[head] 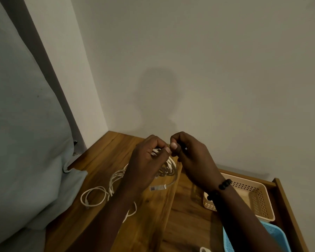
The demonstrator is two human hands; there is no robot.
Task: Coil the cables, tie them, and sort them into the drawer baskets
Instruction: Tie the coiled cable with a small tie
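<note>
The white coil hangs above the wooden top, gathered in the left hand, whose fingers close round its loops so they cannot spring apart. The right hand pinches something small at the coil's top, likely a tie being wound on. More cable lies loose on the wood. Beige basket and blue basket wait in the open drawer, near for sorting.

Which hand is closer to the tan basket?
The right hand. It hovers just left of the tan basket, its wrist crossing the basket's near corner. The left hand is farther left, gripping the white cable coil.
</note>
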